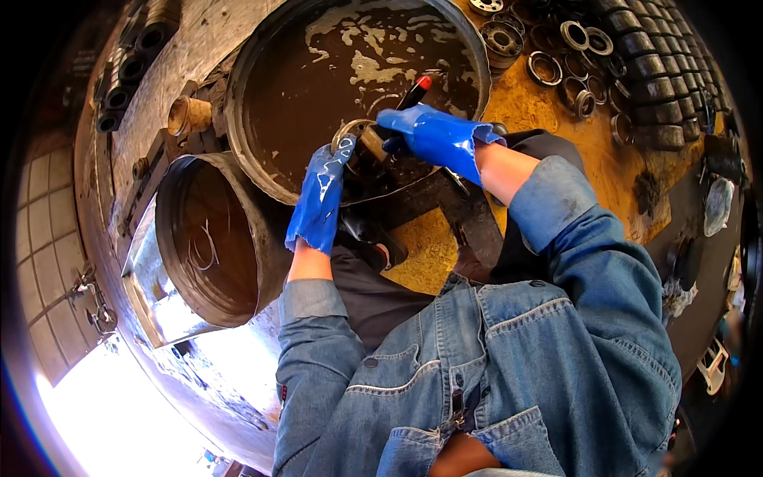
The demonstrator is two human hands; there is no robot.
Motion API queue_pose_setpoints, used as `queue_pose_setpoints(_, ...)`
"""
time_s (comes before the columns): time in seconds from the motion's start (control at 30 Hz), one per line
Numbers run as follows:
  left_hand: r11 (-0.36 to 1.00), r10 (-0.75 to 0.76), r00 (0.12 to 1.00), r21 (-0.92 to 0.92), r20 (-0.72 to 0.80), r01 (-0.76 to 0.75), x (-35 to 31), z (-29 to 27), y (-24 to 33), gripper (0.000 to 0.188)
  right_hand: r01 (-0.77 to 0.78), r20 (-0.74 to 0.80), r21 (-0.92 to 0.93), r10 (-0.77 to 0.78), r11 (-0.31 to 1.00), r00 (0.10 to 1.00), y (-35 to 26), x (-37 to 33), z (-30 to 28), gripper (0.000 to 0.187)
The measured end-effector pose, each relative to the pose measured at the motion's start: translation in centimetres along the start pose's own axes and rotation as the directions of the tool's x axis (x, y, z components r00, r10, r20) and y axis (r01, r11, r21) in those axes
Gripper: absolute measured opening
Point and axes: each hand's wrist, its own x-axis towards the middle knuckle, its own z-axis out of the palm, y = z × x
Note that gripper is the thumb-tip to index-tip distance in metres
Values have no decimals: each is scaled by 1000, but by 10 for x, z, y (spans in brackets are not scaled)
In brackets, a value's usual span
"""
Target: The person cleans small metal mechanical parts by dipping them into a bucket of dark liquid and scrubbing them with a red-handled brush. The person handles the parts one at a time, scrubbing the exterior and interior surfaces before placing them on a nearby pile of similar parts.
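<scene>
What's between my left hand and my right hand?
In the head view, a brownish ring-shaped part is between the left hand and the right hand, seen against the large round tub.

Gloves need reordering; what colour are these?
Blue: the gloves show best in the head view.

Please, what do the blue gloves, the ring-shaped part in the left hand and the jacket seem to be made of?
Gloves: probably rubber or plastic coating, smooth and glossy, as bright highlights suggest.
Ring-shaped part: likely metal, since its rim shines; wet grime may hide the true finish.
Jacket: almost surely denim, matte and faded, with visible pale stitching.
</scene>
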Motion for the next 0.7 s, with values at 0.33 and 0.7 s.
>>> queue_pose_setpoints(0.33,1000,25,1000,1,17,-25,16,8,7,63,482,210,-838,-662,257,719,40,47,17,34)
queue_pose_setpoints(0.7,1000,23,1000,4,22,-23,22,6,7,65,314,215,-915,-354,252,910,9,35,26,44)
